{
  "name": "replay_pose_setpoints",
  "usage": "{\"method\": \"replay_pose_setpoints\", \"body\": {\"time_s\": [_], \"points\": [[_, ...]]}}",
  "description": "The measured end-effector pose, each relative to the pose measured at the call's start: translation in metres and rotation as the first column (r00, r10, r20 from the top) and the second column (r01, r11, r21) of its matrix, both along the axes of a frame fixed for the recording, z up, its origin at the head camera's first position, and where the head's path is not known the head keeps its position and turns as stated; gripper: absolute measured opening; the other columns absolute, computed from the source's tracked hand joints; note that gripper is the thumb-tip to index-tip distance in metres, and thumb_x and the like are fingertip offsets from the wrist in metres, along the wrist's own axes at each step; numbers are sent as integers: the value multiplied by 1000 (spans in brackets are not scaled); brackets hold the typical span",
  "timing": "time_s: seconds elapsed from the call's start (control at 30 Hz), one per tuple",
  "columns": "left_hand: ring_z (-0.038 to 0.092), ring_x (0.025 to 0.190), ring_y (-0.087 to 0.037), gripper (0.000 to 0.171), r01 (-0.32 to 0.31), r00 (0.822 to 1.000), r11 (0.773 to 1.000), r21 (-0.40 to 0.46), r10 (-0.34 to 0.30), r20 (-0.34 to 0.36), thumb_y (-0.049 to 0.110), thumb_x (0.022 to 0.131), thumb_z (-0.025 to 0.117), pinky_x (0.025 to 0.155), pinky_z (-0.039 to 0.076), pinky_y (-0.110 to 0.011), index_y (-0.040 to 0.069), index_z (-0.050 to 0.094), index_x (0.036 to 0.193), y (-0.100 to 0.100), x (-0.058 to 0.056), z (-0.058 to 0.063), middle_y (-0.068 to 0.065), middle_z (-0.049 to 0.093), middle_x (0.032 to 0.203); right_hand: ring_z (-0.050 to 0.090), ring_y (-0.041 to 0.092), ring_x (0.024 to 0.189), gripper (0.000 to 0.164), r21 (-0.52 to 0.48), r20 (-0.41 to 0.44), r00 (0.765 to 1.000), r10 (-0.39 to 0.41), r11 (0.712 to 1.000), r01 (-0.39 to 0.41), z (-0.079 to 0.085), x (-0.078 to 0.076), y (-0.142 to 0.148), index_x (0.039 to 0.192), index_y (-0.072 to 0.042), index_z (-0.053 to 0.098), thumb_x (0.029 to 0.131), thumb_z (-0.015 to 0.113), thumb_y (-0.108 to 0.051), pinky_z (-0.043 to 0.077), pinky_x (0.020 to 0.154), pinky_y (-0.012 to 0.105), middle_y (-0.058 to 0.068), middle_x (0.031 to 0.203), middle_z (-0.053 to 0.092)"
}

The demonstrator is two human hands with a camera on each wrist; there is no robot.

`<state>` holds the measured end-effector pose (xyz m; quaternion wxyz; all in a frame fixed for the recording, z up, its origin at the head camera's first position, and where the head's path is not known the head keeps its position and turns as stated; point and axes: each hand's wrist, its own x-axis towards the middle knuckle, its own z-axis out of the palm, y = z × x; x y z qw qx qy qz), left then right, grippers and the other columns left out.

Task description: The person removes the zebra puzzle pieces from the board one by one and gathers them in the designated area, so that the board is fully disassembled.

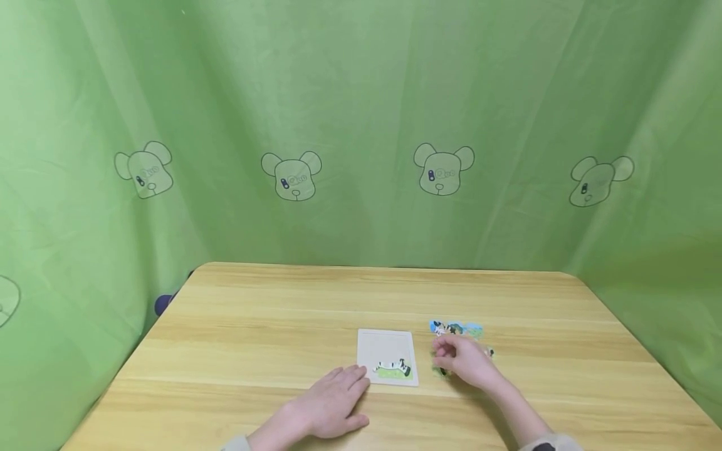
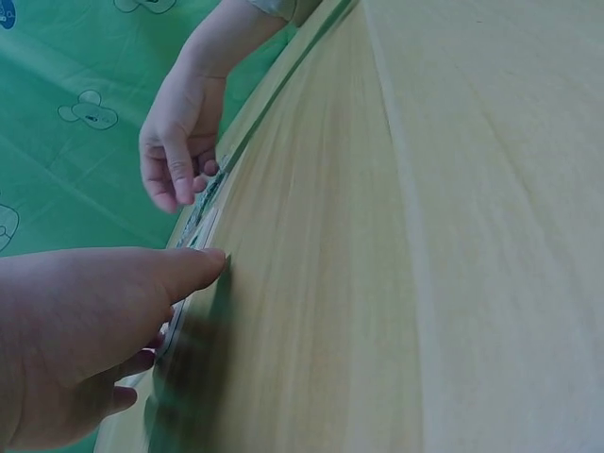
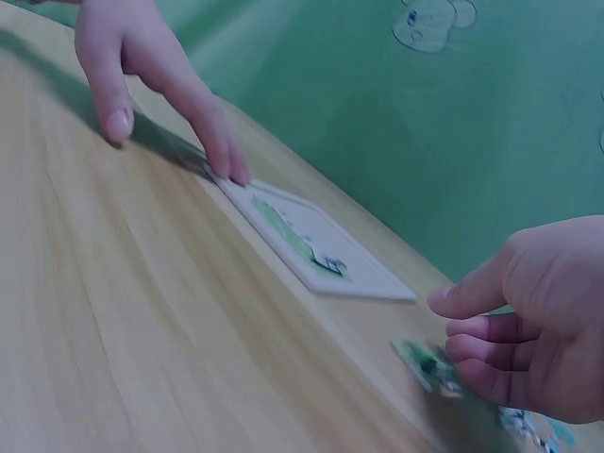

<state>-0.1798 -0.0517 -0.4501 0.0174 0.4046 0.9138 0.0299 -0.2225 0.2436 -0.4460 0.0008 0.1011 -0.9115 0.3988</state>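
A white puzzle tray [image 1: 385, 346] lies on the table, with a zebra-and-grass puzzle piece [image 1: 394, 369] in its near right part. My left hand [image 1: 333, 401] stretches over the table from the left, its straight fingertips on the tray's near left corner. To the right of the tray, my right hand [image 1: 465, 360] hovers low over loose puzzle pieces [image 1: 472, 329]. Its thumb [image 3: 453, 300] stands apart from the loosely bent fingers, and nothing shows between them. Just below these fingers lies a green puzzle piece [image 3: 415, 362]. The hand hides part of the pile in the head view.
The wooden table [image 1: 254, 313] has rounded far corners. Green curtains [image 1: 361, 125] printed with bear heads hang behind it and at both sides. A dark purple object [image 1: 163, 304] shows beyond the table's left edge.
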Motion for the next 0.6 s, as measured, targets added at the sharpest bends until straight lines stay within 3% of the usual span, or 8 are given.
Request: {"method": "replay_pose_setpoints", "body": {"time_s": [0.13, 0.4, 0.6], "points": [[31, 134, -24, 65, 6, 1000, 1000, -16, -6, -5, 50, 92, 46, 109, 27, -39, 6, 40, 139, 0, 1, -1, -11, 33, 146, 56, 15, 77, 27, -39, -11, 996, 90, 995, -91, 3, -1, -12, 101, 6, 62, 77, 70, -3, 51, 68, 20, 2, 82, 59], [30, 135, -24, 66, 1, 1000, 1000, -31, -1, -5, 51, 91, 46, 109, 27, -38, 7, 40, 139, 1, 1, -1, -10, 32, 147, 58, 18, 79, 31, -103, 5, 984, 177, 979, -176, 3, -2, -45, 104, 7, 61, 76, 70, -3, 51, 71, 20, 6, 86, 62], [28, 135, -23, 68, 2, 1000, 999, -35, -2, -3, 52, 91, 44, 110, 26, -38, 6, 39, 140, 2, 1, -1, -10, 31, 148, 55, 16, 76, 28, -60, 1, 982, 187, 981, -187, -3, -3, -62, 99, 4, 64, 73, 71, -1, 50, 68, 21, 4, 83, 60]]}}
